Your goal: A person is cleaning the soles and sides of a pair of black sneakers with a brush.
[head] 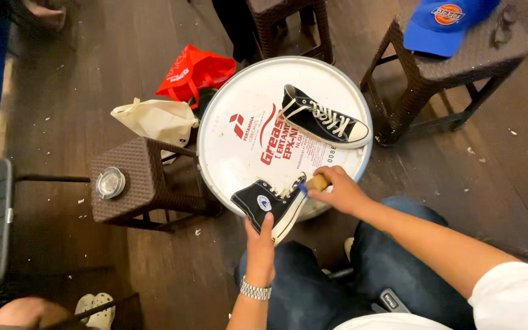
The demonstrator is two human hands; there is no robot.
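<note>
At the drum lid's (239, 98) six o'clock edge, the left hand (260, 247) has its grip closed around a black sneaker (270, 205); the right hand (339, 190) clasps a brush (313, 184) against it. Another sneaker (324, 118) lies at two o'clock.

The right hand (337, 190) hides most of the brush (314, 183), and its bristles look blurred.

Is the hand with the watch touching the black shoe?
Touching. The head view shows the left hand gripping the black shoe from below, thumb pressed on its side, over the white drum lid's edge.
</note>
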